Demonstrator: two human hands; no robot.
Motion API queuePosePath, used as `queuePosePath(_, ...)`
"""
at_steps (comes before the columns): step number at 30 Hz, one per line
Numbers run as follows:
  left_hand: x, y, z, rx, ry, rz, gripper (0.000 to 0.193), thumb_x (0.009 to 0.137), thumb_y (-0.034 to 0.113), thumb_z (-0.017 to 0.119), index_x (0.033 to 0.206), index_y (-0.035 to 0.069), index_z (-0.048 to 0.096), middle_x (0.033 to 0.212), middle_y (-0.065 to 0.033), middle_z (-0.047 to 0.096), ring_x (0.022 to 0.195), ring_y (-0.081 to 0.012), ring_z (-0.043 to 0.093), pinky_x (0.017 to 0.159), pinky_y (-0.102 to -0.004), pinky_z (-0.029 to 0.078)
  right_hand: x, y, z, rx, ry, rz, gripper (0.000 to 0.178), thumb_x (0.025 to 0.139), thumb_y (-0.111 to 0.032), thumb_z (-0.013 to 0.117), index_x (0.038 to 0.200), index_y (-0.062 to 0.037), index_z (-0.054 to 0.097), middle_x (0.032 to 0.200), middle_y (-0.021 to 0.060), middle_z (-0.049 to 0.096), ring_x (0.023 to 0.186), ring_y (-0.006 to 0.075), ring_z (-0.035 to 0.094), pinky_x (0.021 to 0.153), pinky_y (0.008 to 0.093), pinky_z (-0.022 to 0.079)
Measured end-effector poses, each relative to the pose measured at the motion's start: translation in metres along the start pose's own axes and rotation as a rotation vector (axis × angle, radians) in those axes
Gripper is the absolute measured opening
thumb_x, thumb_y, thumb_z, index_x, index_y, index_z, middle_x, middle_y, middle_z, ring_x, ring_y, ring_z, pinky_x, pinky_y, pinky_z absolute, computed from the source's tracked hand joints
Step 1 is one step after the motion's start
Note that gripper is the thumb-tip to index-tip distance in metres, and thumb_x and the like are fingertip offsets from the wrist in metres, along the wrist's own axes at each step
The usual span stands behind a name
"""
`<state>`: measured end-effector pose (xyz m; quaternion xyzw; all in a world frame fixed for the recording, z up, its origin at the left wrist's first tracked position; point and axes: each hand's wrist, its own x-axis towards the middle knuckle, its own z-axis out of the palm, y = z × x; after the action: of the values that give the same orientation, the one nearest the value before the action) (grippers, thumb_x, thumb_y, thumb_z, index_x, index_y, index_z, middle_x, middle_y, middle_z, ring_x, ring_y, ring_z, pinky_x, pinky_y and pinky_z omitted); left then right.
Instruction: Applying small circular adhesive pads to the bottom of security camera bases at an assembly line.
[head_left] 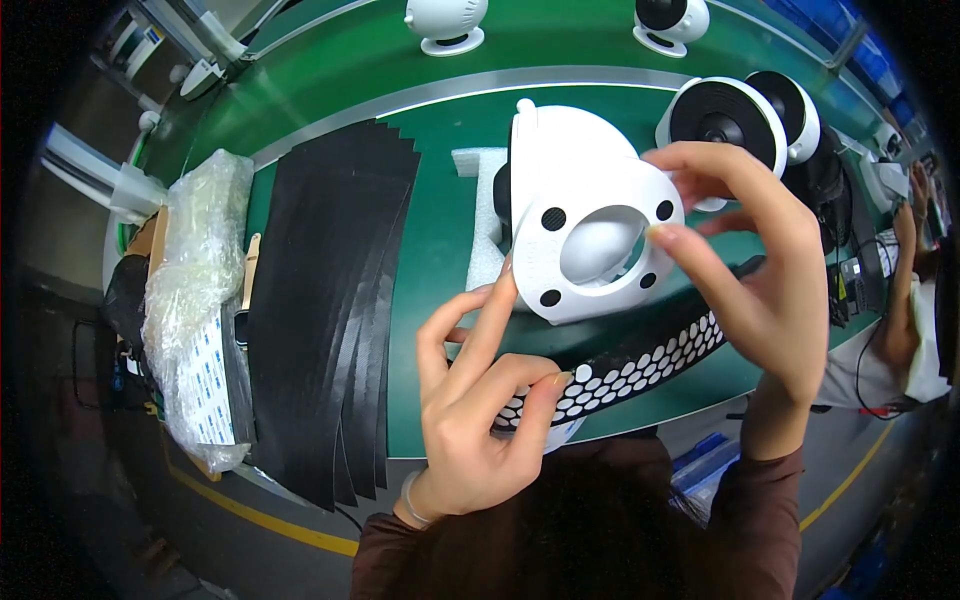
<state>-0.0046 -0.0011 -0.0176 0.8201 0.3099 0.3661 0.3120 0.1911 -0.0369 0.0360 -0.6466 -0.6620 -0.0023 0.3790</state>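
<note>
My left hand [480, 425] was closed in a pinch, thumb and index fingertips meeting on the upper edge of a black strip [640, 368] that carried rows of white dots. Another finger of that hand extended upward and touched the lower left side of the white device [575, 160]. The device was located directly in front of me, above the green tabletop [445, 225], tilted so that its ring-shaped base [590, 302] faced me. Four round black pads [553, 219] were seated around the base opening.

My right hand [775, 270] was positioned at the right side of the base, fingers bent, thumb tip over the ring beside the upper right pad and index finger at the upper edge. I could not tell whether it gripped firmly.

A white foam piece [485, 265] was located behind the device. To the left lay a fanned stack of black sheets [320, 290], followed by a plastic-wrapped bundle [205, 260]. Two white units with round black fronts [722, 118] stood at the upper right. A co-worker's forearm [904, 250] was visible at far right.
</note>
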Motion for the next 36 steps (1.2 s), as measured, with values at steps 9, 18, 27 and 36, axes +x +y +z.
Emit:
queuePosePath(9,0.000,0.003,0.003,-0.052,-0.005,0.061,0.004,0.064,0.002,0.065,0.065,0.003,0.061,0.122,-0.0249,0.048,0.103,-0.0328,0.046,0.090,-0.0346,0.034,-0.023,0.018,0.011,0.719,-0.292,0.538,0.015,0.077,-0.003,0.064,0.089,0.0034,0.058,0.074,0.0011,0.062,0.064,0.0028,0.055,0.058,0.0170,0.044)
queuePosePath(18,0.004,0.000,0.006,-0.251,0.058,0.049,0.006,0.063,-0.001,0.064,0.068,0.000,0.061,0.122,-0.0251,0.048,0.091,-0.0288,0.054,0.083,-0.0324,0.039,-0.006,0.017,-0.021,0.417,-0.476,0.201,0.045,0.064,-0.002,0.074,0.104,0.0027,0.055,0.099,0.0101,0.059,0.082,0.0134,0.059,0.066,0.0229,0.048)
queuePosePath(27,-0.001,0.006,-0.003,-0.188,0.014,-0.035,0.005,0.065,0.001,0.065,0.067,0.003,0.061,0.124,-0.0189,0.048,0.091,-0.0242,0.057,0.082,-0.0312,0.038,0.080,-0.027,-0.017,-0.262,-0.795,-0.491,0.027,0.056,-0.011,0.073,0.081,-0.0069,0.064,0.078,0.0062,0.059,0.069,0.0261,0.059,0.056,0.0348,0.044)
queuePosePath(36,-0.018,-0.026,-0.011,-0.129,0.062,-0.068,0.002,0.068,0.000,0.060,0.071,0.000,0.059,0.108,-0.0117,0.057,0.094,-0.0246,0.052,0.082,-0.0331,0.038,0.179,-0.007,0.025,0.023,-0.370,-0.294,0.015,0.066,-0.013,0.072,0.076,-0.0035,0.066,0.070,0.0047,0.061,0.068,0.0123,0.057,0.061,0.0282,0.045)
